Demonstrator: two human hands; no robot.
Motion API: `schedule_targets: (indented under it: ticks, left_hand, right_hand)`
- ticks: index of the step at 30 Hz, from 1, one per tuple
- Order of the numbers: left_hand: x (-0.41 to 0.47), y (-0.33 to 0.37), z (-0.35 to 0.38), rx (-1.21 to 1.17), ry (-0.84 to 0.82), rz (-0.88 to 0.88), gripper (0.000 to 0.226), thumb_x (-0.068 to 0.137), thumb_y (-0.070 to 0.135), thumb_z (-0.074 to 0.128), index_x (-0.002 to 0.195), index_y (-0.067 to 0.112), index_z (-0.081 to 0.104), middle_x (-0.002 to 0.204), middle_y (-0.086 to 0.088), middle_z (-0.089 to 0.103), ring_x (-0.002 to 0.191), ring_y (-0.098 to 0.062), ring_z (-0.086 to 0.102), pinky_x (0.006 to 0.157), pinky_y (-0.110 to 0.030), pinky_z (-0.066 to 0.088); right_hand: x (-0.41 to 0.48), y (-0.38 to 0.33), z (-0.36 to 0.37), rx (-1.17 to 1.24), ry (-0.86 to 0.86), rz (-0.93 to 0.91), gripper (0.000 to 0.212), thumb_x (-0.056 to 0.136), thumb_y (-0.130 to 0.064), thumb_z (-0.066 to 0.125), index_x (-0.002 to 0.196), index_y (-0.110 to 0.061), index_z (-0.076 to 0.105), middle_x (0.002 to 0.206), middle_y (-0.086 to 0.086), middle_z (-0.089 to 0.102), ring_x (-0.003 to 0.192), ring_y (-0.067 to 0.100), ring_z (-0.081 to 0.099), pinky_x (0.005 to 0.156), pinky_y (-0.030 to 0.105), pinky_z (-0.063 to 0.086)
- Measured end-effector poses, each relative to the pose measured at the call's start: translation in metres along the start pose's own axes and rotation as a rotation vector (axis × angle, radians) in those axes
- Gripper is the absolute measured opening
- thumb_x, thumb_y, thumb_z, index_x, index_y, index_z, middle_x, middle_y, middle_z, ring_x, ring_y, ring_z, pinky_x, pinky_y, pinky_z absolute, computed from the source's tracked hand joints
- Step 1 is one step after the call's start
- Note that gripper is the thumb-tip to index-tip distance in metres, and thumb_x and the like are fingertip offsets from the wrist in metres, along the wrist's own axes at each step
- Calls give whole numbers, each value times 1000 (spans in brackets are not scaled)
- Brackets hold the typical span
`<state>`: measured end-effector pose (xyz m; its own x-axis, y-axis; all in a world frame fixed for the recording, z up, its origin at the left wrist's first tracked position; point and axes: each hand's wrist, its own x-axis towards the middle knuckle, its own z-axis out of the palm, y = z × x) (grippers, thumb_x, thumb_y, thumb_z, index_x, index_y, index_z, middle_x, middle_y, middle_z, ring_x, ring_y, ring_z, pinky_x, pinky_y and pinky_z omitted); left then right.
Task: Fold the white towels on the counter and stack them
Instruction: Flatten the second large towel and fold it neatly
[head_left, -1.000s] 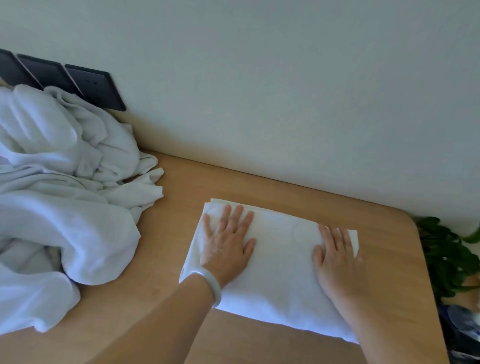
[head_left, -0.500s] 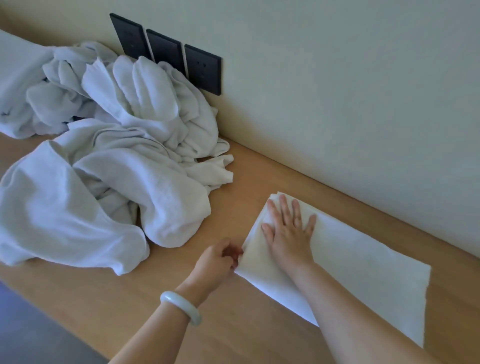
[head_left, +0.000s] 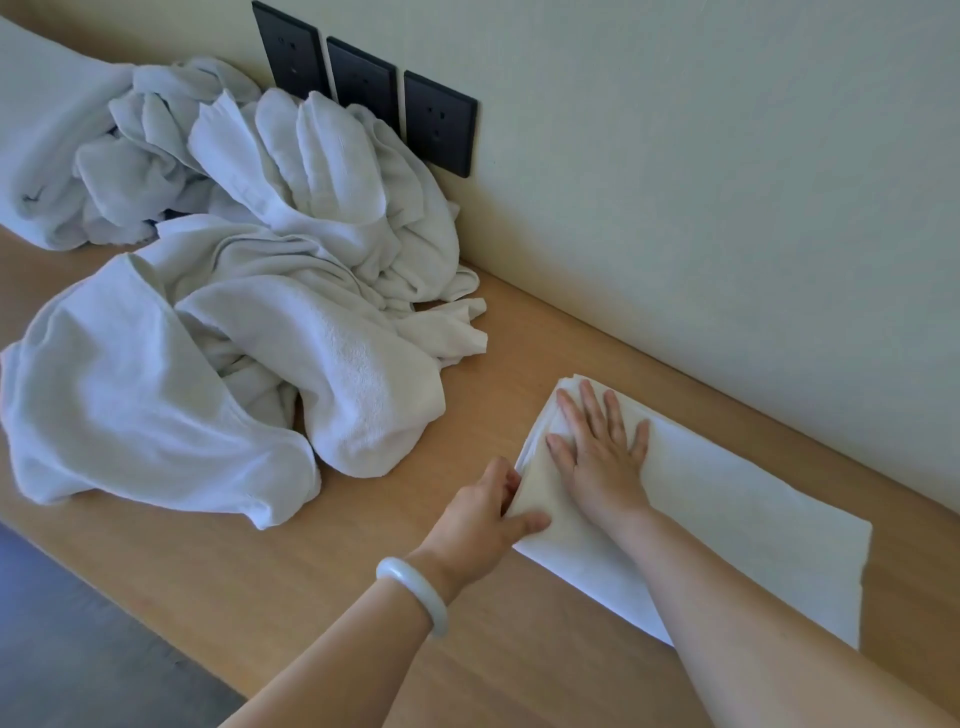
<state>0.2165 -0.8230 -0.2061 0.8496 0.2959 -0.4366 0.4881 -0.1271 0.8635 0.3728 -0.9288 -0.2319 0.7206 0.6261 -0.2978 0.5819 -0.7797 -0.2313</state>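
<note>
Folded towel (head_left: 727, 499) flat on the counter (head_left: 519, 649), long side along the back edge by the wall (head_left: 727, 182), toward the right end. Right hand (head_left: 602, 457) spread flat on its left end, fingers apart, pressing and clamping nothing. Left hand (head_left: 488, 514) pinched shut on that same left end, thumb on top and fingers tucked under the layers.

Likely next: lifting that end over for another fold. Risk of layers sliding apart if the pinch catches only the top ones; cannot tell how many are caught. Risk of a skewed fold if the pressing palm lifts too soon, or of the towel dragging across the smooth wood toward the front edge. Right end lies free, so prone to shifting under a pull.

Outward: heap of unfolded towels (head_left: 234, 312) to the left, spilling from the back edge almost to the front, one loose tail (head_left: 457, 332) near the folded one but apart from it. Three dark sockets (head_left: 363, 88) on the wall behind the heap. Bracelet (head_left: 415, 592) on the left wrist. No stack visible yet; bare wood in front and to the right leaves room.
</note>
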Motion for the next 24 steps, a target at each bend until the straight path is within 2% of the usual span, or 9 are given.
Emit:
schedule_targets:
  ticks: [3,6,8,11,14,16,18,21,24]
  left_hand:
    - [-10,10,0,69,83,-1,24,91,39,63,93,25,42,79,9,55,70,-7,53,59,-21,38]
    - [-35,-12,3,88,143,-134,22,94,41,57,95,23,44,86,8,60,74,-8,57,57,-21,39]
    - [-42,-24,6,117,176,-205,25,94,45,55,97,22,45,88,8,60,76,-8,58,58,-22,42]
    - [-33,-23,12,222,196,-221,28,96,49,50,100,23,43,90,8,59,81,-17,59,63,-30,43]
    - [-32,-17,11,279,196,-222,32,95,52,50,102,21,43,92,8,59,81,-17,59,64,-30,44]
    - [-32,-10,8,365,188,-227,33,96,51,50,104,20,43,92,5,60,83,-17,58,67,-31,46]
    - [-29,3,9,610,243,-153,36,96,50,49,112,19,41,104,3,56,99,-18,53,80,-28,45]
    - [-14,28,18,843,332,95,47,97,46,51,132,20,37,125,3,43,116,-17,41,100,-28,35]
    - [20,51,27,840,196,277,56,98,36,52,146,18,30,147,4,34,134,-17,34,111,-33,27]
  right_hand:
    - [-3,7,3,-16,83,14,68,91,-57,-2,155,-38,5,165,-11,-4,151,13,-10,119,48,-13]
    - [-7,18,9,-81,203,64,70,93,-55,3,152,-26,28,159,4,30,150,22,16,122,44,6]
    - [-8,17,14,-125,227,55,66,96,-52,7,147,-22,37,152,7,42,146,25,26,121,44,12]
    - [-9,16,18,-116,223,59,66,96,-50,7,146,-21,38,151,7,43,144,26,29,121,44,13]
    - [-4,15,10,-56,134,78,65,97,-52,7,151,-24,30,158,1,33,149,20,18,122,40,5]
    - [-2,15,-3,159,63,80,57,103,-47,25,154,-22,26,161,0,25,151,18,12,122,37,2]
    - [-13,23,-21,385,139,71,55,103,-30,44,153,-15,28,160,4,28,150,21,16,122,40,7]
    - [-59,52,-36,296,357,125,51,99,-12,50,148,-7,38,154,10,39,146,25,27,122,45,14]
    - [-105,101,-27,154,227,288,53,99,-11,47,150,-12,34,158,4,32,149,21,21,122,44,9]
